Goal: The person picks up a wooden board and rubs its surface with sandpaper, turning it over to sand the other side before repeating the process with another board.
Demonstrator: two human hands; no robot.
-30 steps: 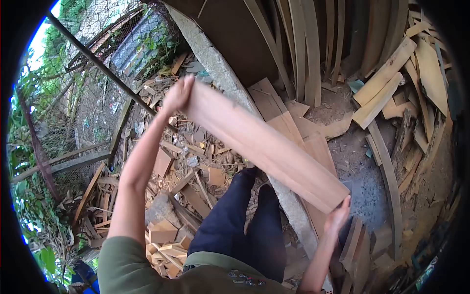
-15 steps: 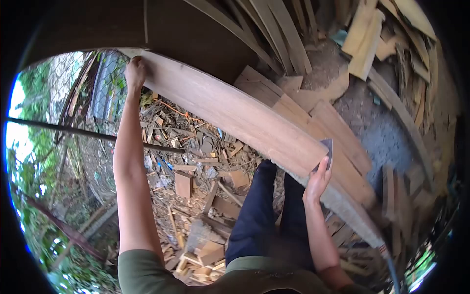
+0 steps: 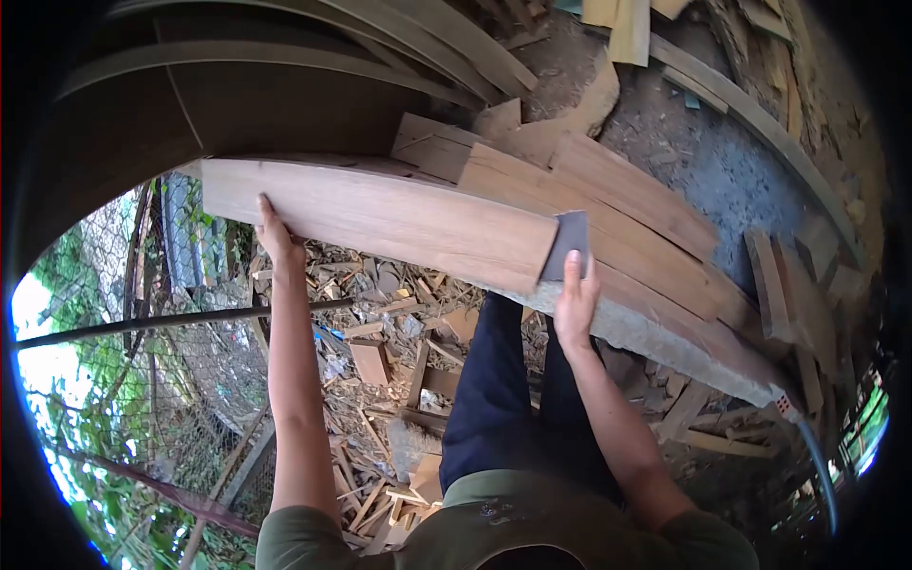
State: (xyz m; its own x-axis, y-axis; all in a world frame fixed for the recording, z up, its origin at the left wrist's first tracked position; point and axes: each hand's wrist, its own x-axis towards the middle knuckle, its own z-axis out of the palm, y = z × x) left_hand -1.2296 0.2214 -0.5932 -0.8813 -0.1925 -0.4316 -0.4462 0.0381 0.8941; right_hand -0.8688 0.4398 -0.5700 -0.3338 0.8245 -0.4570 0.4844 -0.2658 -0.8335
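Observation:
A long pale-brown wooden plank point(image 3: 399, 214) lies slantwise in front of me, its broad face up. My left hand point(image 3: 277, 236) grips its near edge toward the left end, thumb on the face and fingers hidden beneath. At the right end, my right hand point(image 3: 577, 309) holds a dark grey flat sheet point(image 3: 571, 245) that looks like sandpaper. My thumb presses on the sheet's face; the other fingers are mostly hidden behind it. The sheet sits against the plank's end edge.
Several brown boards point(image 3: 617, 228) lie beyond the plank, on a long ledge point(image 3: 665, 350) with a pale, rough side. Wood scraps point(image 3: 370, 361) litter the ground by my legs. A dark bar point(image 3: 180, 321) and a wire fence point(image 3: 204, 366) stand at left; a hose point(image 3: 817, 465) hangs at right.
My left hand has moved inward along the plank's near edge. The plank has shifted left and lies flatter across the view. The right hand and grey sheet have moved left with its end.

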